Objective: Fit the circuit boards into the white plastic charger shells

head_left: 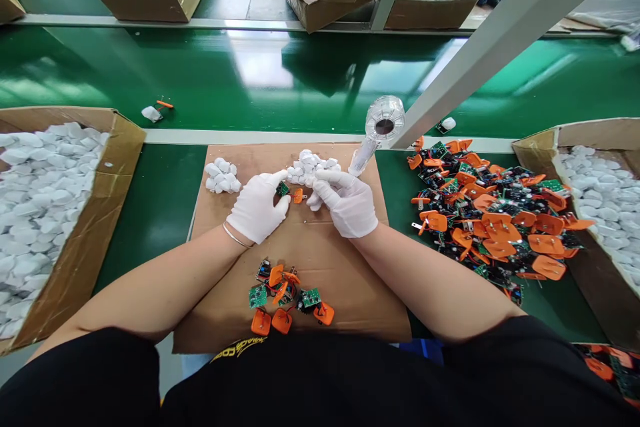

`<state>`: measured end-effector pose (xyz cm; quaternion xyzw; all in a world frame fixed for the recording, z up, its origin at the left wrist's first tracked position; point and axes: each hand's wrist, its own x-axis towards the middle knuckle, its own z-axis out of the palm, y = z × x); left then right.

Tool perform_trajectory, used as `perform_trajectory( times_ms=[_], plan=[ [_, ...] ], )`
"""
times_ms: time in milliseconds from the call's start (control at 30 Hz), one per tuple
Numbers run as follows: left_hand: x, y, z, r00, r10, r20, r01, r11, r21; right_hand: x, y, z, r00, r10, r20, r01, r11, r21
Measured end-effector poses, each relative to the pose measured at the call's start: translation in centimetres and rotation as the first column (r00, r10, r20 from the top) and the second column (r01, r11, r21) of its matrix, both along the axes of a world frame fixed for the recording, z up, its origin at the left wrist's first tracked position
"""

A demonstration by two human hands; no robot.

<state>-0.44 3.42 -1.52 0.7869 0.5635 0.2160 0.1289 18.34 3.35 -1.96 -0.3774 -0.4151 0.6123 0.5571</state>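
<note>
My left hand (259,207), in a white glove, pinches a small green circuit board (283,189) between thumb and forefinger. An orange plug piece (299,195) with metal prongs lies just right of the board, between my hands. My right hand (347,203), also gloved, has its fingers drawn together beside a small heap of white plastic shells (309,167); whatever is in them blends with the white glove. Another little heap of white shells (221,176) sits left of my left hand. Nearer my body lie several orange plugs wired to circuit boards (283,293).
A brown cardboard sheet (320,247) covers the bench before me. White shells fill cardboard boxes at left (115,193) and right (540,153). Many wired orange plugs (495,213) are piled at right. A clear plastic fan-like object (384,123) stands near a slanting metal post (480,47). Behind runs a green belt (200,73).
</note>
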Motion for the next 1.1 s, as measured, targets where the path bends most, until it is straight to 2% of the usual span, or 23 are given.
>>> perform_trajectory(
  times_ms=[100, 200, 267, 367, 467, 567, 633, 733, 833, 967, 1100],
  plan=[
    [-0.1, -0.4, -0.4, 0.961, -0.130, 0.245, 0.126, 0.992, 0.030, 0.3, 0.1, -0.5, 0.999, -0.002, -0.036, 0.002, 1.000, 0.001],
    [-0.1, -0.7, -1.1, 0.840, -0.173, 0.514, 0.173, 0.984, 0.048, 0.4, 0.3, -0.7, 0.992, 0.065, -0.106, -0.065, 0.998, 0.004],
    [0.0, -0.7, -1.4, 0.736, -0.105, 0.669, 0.204, 0.976, -0.072, 0.2, 0.3, -0.7, 0.985, 0.086, -0.150, -0.084, 0.996, 0.024],
    [0.1, -0.5, -1.6, 0.587, 0.067, 0.806, 0.294, 0.911, -0.290, -0.1, 0.2, -0.4, 0.984, 0.059, -0.166, -0.051, 0.997, 0.053],
    [0.2, -0.2, -1.4, 0.489, 0.149, 0.859, 0.344, 0.872, -0.347, 0.0, 0.0, -0.2, 0.986, 0.059, -0.154, -0.050, 0.997, 0.065],
    [0.3, -0.1, -1.0, 0.435, 0.171, 0.884, 0.368, 0.862, -0.348, 0.3, -0.4, 0.1, 0.988, 0.087, -0.124, -0.079, 0.994, 0.072],
    [0.4, -0.1, -0.8, 0.413, 0.192, 0.890, 0.356, 0.865, -0.352, 0.5, -0.6, 0.2, 0.989, 0.123, -0.079, -0.119, 0.991, 0.060],
    [0.6, 0.0, -0.5, 0.390, 0.229, 0.892, 0.288, 0.889, -0.355, 0.5, -1.0, 0.2, 0.968, 0.248, -0.026, -0.247, 0.968, 0.036],
    [0.6, 0.0, -0.5, 0.346, 0.251, 0.904, 0.259, 0.901, -0.349, 0.4, -1.2, 0.0, 0.945, 0.323, -0.051, -0.320, 0.946, 0.053],
    [0.4, 0.0, -0.7, 0.266, 0.320, 0.909, 0.317, 0.862, -0.396, 0.3, -0.6, -0.2, 0.966, 0.237, -0.108, -0.231, 0.971, 0.064],
    [0.2, 0.0, -0.6, 0.259, 0.330, 0.908, 0.338, 0.849, -0.406, 0.3, 0.1, -0.1, 0.978, 0.190, -0.090, -0.189, 0.982, 0.018]
  ],
)
